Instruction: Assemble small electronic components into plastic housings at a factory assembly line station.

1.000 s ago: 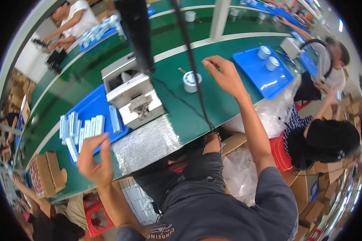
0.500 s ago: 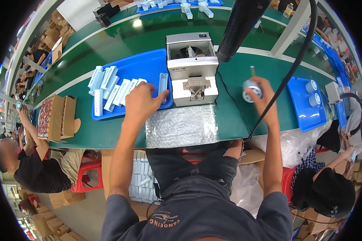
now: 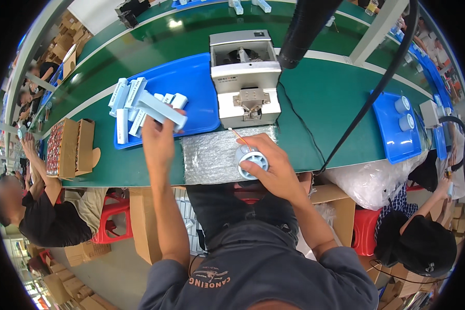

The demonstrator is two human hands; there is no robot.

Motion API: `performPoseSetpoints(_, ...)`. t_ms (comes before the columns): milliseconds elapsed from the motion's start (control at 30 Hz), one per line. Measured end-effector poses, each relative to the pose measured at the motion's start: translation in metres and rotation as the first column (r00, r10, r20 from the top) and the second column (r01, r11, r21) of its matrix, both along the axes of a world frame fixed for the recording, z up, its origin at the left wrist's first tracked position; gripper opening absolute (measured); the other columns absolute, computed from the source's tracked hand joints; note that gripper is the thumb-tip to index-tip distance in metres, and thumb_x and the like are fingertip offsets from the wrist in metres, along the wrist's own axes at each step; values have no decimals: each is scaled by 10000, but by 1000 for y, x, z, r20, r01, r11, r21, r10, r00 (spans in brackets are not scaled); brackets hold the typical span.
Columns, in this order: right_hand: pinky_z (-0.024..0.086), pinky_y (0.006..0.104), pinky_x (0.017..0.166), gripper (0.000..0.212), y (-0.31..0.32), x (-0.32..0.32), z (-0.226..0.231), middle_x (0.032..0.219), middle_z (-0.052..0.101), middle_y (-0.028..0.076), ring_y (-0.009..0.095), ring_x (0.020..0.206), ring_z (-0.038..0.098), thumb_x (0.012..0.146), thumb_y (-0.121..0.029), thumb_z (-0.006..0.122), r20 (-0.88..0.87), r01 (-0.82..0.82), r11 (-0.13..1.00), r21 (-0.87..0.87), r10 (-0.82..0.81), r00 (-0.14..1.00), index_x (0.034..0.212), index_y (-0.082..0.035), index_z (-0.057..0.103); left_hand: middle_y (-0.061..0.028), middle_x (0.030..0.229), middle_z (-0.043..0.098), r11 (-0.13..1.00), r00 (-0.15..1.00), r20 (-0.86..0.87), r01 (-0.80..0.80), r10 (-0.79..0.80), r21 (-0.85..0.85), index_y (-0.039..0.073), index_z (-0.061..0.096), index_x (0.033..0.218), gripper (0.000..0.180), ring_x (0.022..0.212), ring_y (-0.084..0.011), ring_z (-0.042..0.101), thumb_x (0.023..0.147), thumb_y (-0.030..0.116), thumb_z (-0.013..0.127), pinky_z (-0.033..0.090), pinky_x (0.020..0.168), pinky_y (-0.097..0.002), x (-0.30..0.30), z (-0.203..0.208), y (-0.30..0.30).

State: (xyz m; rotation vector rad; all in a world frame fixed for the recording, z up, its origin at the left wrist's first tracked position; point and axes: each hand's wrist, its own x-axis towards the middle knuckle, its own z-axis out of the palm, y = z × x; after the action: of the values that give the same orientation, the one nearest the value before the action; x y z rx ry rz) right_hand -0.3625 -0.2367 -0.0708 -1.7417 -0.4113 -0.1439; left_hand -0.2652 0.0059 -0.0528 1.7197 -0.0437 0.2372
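Observation:
Over the front of the blue tray, my left hand grips a light-blue fan handle shell, long and trough-shaped, tilted down to the right. Several similar shells with lettering lie beneath and behind it in the tray. My right hand is closed around a round light-blue fan head, its spoked face toward me. Thin wires stick up from the head's far side. Under this hand lies a silvery bubble-wrap mat at the table's near edge.
A grey-white bench machine stands behind the mat, with a black cable on its right. A black hose hangs overhead. At right, a blue tray holds two round parts. Filled cardboard boxes stand at left. Co-workers sit on both sides.
My right hand has brought the fan head leftward from the table's right side to above the mat. My left hand has moved left and lifted a handle shell.

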Motion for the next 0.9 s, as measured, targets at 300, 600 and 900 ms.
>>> performPoseSetpoints(300,514,390,786,424,26,2,7,1083,589,111,295,940,641,903,-307,720,27,138,952,-275,-136,990,1269,-112,633,-160,1046,660,858,998,-19,47,-66,-511,-46,491,1287,378,908,-200,653,962,103,612,520,785,-314,-31,-7,-58)
performPoseSetpoints(600,508,373,830,428,20,4,1,1132,597,118,293,991,637,871,-236,749,2,167,960,-225,-171,985,1242,-53,638,-136,1065,651,947,984,178,35,24,-320,-43,458,1277,337,1030,-176,621,964,-9,581,504,877,-304,-39,-22,-75)
performPoseSetpoints(900,491,379,952,566,11,7,-11,1228,579,134,315,1138,607,775,-121,809,176,223,952,-208,-188,966,1270,-37,548,-101,1082,702,974,950,279,183,-141,-130,-19,618,1171,262,982,-153,650,910,-14,599,502,867,-288,-52,-21,-84)
